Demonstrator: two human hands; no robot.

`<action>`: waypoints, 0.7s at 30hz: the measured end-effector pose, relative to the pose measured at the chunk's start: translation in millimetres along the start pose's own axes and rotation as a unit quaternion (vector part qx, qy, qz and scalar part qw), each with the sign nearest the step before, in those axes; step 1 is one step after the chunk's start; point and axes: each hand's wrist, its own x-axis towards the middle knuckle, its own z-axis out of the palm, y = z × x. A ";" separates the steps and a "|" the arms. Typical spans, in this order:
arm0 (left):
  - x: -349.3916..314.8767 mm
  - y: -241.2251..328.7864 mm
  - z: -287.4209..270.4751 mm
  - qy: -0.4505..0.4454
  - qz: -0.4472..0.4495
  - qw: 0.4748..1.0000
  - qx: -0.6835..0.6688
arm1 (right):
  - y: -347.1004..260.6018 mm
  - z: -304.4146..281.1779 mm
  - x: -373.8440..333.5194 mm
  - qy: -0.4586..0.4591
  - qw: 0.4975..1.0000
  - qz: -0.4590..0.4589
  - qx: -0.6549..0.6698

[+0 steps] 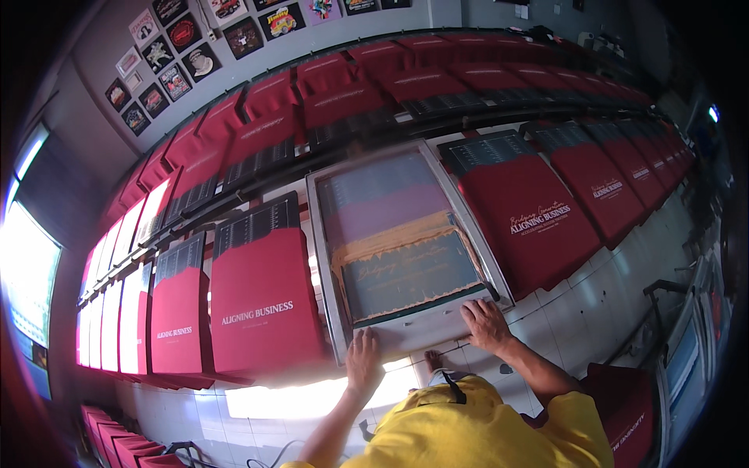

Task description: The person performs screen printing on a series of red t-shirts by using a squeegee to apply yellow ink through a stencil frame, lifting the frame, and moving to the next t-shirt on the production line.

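Both hands (425,339) press a screen frame (406,242) between red shirts (261,300).

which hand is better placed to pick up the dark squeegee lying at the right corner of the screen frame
Right, probably. The right hand rests on the near rail of the screen frame, just beside the dark squeegee. The left hand presses the rail's left end, well away from it.

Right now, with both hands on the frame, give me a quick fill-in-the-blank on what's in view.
1. Both hands rest on the near edge of the printing ____.
2. The left hand and right hand lie flat, holding ____.
3. The garments laid in rows are ____ in colour.
4. The person's shirt is ____.

Missing: screen; nothing; red; yellow
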 end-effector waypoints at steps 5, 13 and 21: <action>0.1 10.7 -24.5 -0.034 -0.010 0.996 -0.083 | 1.6 -7.1 -4.8 0.022 0.992 0.020 0.121; 7.7 -70.6 12.8 0.097 -0.233 0.952 -0.171 | 90.4 40.9 28.1 0.169 0.931 0.314 0.083; 5.2 -122.7 47.2 0.067 -0.373 0.796 -0.473 | 118.8 96.0 35.9 0.154 0.869 0.415 0.223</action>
